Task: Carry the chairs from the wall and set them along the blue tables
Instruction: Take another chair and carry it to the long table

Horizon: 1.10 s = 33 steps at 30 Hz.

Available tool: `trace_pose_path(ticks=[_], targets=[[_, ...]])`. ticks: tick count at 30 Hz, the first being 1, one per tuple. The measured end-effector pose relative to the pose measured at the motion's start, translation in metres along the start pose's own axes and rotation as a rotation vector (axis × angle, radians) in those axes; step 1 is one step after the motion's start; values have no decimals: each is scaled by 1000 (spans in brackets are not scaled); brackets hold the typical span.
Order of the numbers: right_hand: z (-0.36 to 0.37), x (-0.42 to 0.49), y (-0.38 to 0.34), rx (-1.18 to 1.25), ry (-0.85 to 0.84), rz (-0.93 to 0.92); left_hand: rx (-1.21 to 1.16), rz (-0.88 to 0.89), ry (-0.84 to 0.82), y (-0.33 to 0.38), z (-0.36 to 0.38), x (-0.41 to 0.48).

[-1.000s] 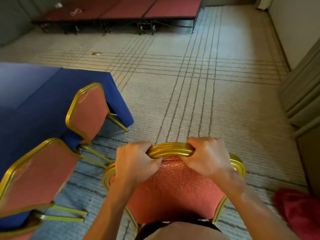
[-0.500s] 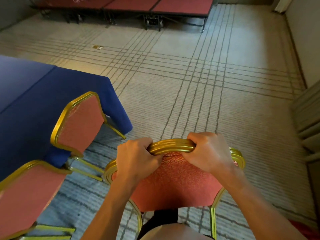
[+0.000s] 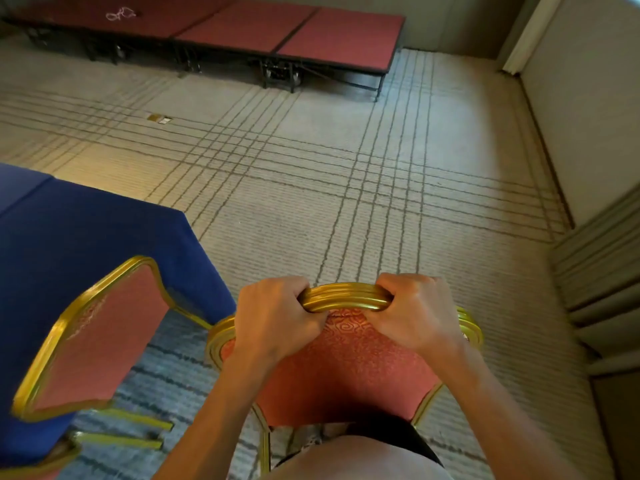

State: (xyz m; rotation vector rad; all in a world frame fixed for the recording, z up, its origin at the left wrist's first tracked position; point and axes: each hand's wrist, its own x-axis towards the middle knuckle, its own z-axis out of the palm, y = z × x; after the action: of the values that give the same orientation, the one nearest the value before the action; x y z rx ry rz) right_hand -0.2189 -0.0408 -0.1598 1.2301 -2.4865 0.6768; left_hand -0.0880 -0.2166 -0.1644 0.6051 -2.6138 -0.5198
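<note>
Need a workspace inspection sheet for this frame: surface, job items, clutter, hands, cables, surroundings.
Surface: beige carpet with dark grid lines.
Job's things: held chair, gold frame, red back; second chair at the blue table.
Clutter: small floor plate on the carpet.
Grippers: left hand and right hand both grip the held chair's top rail.
Cables: white cable coil on the stage platforms.
Surroundings: wall at right.

Held chair [image 3: 346,368] sits right of table [image 3: 69,258] and its chair [image 3: 100,334].
</note>
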Motion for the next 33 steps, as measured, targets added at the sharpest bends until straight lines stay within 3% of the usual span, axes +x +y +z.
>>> trace_pose_path(ticks=[8,17,26,33], targets=[[59,93,62,16,24,-24,15,34,-26,-23,43,109],[127,244,135,151,13,-118,90,-94,-10,-42,83,253],[178,363,155,208,-26,-234,106,-186,51,-82,94,351],[247,462,150,190,-52,-265,75,-240,86,-161,109,438]])
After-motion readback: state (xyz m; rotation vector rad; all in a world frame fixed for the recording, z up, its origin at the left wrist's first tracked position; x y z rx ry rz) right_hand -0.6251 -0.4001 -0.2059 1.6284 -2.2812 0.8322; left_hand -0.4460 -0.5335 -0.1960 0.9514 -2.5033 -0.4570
